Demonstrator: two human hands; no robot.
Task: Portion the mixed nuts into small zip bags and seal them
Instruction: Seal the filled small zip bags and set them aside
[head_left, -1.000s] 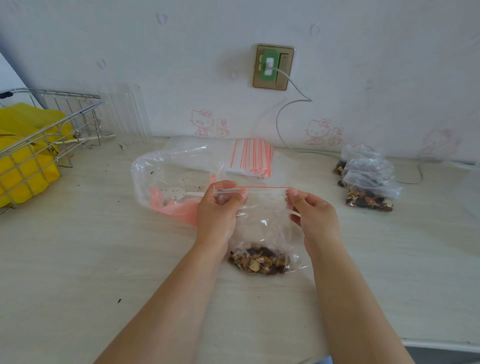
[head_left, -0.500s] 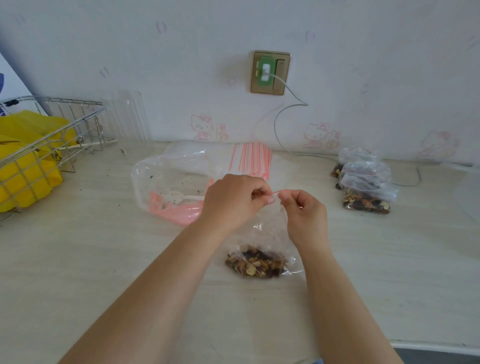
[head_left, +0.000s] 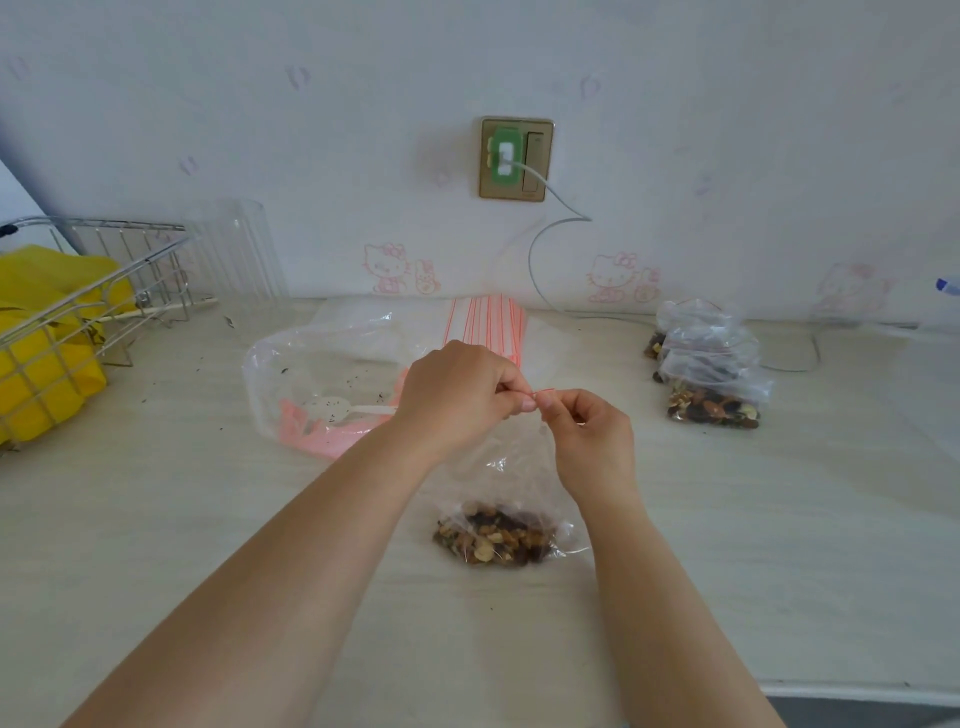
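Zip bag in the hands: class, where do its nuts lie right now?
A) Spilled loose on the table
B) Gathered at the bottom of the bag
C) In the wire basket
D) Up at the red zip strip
B: the nuts sit heaped at the bottom of the zip bag, while the left hand and right hand pinch its red strip at the top.

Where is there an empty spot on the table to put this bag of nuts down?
The widest bare patch lies between the bag in the hands and the filled bags at the right. More bare table lies below the wire basket. It is crowded behind the hands, where the big plastic bag and the stack of empty bags sit.
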